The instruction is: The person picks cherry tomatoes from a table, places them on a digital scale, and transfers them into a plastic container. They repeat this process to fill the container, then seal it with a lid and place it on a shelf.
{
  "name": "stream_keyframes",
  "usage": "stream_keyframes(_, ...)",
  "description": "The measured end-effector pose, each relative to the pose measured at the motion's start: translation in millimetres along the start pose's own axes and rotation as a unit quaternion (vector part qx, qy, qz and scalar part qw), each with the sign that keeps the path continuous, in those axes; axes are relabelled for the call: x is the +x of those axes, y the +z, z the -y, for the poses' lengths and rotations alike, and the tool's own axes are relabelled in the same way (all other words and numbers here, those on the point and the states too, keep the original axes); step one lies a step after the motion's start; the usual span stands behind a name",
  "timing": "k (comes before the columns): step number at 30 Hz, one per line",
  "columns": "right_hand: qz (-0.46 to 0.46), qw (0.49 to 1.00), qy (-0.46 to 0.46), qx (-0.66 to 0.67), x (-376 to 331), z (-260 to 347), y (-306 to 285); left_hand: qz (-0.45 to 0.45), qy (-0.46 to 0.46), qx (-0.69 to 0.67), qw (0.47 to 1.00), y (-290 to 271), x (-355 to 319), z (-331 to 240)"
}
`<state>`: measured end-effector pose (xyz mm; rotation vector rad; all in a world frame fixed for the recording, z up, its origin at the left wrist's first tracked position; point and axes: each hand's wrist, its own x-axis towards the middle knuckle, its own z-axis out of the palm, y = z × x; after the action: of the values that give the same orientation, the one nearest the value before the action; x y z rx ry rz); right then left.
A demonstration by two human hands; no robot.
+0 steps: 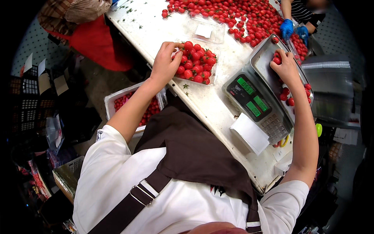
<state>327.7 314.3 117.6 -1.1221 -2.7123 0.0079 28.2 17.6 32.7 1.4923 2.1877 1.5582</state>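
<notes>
1. White worktable (144,35), one, set slantwise across a cluttered workroom; its surface is stained and bears small green scraps.
2. Left hand (164,64), one, at the left edge of the filled container; thumb and fingers are parted and curved beside the outermost fruit. Whether anything is pinched between them cannot be told.
3. Clear container (212,74), one, on the table just right of the left hand; open on top, heaped with red cherry tomatoes (196,64), two dozen or so showing, the lower ones hidden.
4. Clear lid (216,35), one, lying flat beyond the container, with one white label (203,31).
5. Right hand (286,70), one, over the scale's tray; fingers and thumb are curled nearly closed on held tomatoes (276,59), at least two visible, between the fingertips.
6. Scale (249,93), one, with three green display windows and one keypad; its steel tray (263,64) carries one tomato beyond the right hand and several more beneath the wrist and forearm, partly hidden.
7. White card (251,132), one, against the scale's near side.
8. Tomato heap (249,19), one, loose at the table's far end, too many to count.
9. White crate (111,102), one, below the table's left edge, holding further tomatoes.
10. Co-workers, two: one in a red apron (99,45), one wearing two blue gloves (286,28) near the heap.
</notes>
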Motion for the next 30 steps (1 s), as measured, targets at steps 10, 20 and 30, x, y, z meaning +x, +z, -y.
stream_keyframes(10,0.013,0.994,0.057,0.091,-6,-13,-10,0.059,0.009,0.017,0.998,20,20,-7)
stream_keyframes(20,0.031,0.988,0.007,0.152,-10,-63,-2,0.042,0.025,0.013,0.999,25,22,3)
stream_keyframes(30,0.023,0.994,0.012,0.105,-9,-28,-18,0.03,0.058,0.061,0.996,20,17,5)
